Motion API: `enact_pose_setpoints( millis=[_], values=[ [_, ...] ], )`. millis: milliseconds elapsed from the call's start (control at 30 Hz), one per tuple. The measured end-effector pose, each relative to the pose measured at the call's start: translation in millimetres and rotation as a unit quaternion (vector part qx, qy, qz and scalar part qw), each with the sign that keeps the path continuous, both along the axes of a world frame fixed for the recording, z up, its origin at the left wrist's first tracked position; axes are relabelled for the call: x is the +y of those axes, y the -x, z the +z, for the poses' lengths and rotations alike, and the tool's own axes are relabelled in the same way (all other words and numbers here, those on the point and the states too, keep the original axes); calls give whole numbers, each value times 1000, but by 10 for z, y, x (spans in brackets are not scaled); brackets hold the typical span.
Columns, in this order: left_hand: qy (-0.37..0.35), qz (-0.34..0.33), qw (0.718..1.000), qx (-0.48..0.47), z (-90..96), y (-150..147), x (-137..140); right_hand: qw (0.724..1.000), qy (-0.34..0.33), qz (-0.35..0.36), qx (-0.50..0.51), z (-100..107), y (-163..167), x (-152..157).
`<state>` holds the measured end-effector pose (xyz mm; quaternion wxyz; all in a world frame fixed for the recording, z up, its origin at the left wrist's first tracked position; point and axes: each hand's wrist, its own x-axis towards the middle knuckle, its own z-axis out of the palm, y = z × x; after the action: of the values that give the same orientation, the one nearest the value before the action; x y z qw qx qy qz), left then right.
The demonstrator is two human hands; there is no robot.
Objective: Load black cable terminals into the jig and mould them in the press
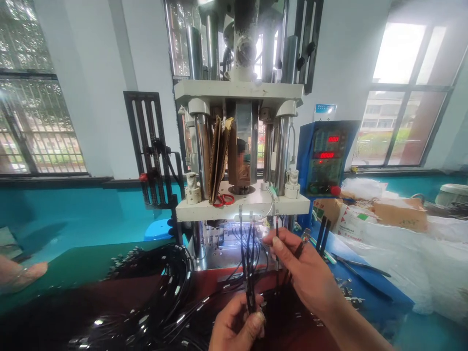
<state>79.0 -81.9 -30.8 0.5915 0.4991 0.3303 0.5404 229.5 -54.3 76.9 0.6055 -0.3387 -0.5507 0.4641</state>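
Note:
My left hand point(236, 324) is closed around the lower part of a bundle of thin black cables point(250, 273), which stands upright in front of the machine. To its upper right, my right hand point(310, 275) pinches one black cable point(277, 222) between thumb and fingers. A dark piece with a metal tip point(305, 236) sticks out between the other fingers of that hand; its kind is unclear. Behind both hands stands a white press point(204, 213) with a lit lower area. More black cables point(175, 273) lie heaped at the left of the bench.
Red-handled scissors point(224, 200) and folded cardboard point(216, 161) rest on the press. A blue control box point(310, 161) stands right of it. Long black-handled pliers point(360, 265) and small metal parts lie on a blue surface point(387, 304). Another person's hand point(27, 275) shows far left.

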Motion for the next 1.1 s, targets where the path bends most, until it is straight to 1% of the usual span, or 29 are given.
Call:
enact_pose_setpoints(
  millis=[67,133,233,333,400,467,500,533,600,667,800,867,967,1033,1100],
  values=[
    [-14,3,1000,-12,8,-3,-11,1000,-4,2,-17,28,-9,-7],
    [-32,13,999,-10,27,-2,-24,1000,-2,7,-13,42,1,-3],
    [-58,25,998,7,62,-1,-45,1000,11,11,15,31,37,25],
    [-56,14,998,12,93,-2,-61,997,34,18,60,16,72,49],
    [-54,6,998,23,124,-1,-71,995,47,49,78,23,90,52],
    [-68,19,996,48,173,2,-80,993,52,92,55,39,104,51],
    [-81,35,994,63,205,4,-84,993,52,95,35,46,110,51],
    [-93,51,991,77,240,7,-87,995,50,84,15,50,114,53],
    [-112,77,986,101,313,14,-92,998,47,39,-13,47,118,61],
    [-118,86,982,117,376,26,-96,999,42,6,-25,34,117,71],
    [-104,100,980,138,430,59,-113,998,33,-10,-49,16,114,87],
    [-83,95,980,155,415,73,-120,998,29,-5,-49,26,118,88],
    [-64,113,975,179,372,89,-115,999,29,34,-25,45,128,87],
    [-75,123,972,187,362,99,-104,998,35,50,-14,43,127,88],
    [-86,120,971,190,383,111,-97,998,41,39,-17,26,116,95]
  ],
)
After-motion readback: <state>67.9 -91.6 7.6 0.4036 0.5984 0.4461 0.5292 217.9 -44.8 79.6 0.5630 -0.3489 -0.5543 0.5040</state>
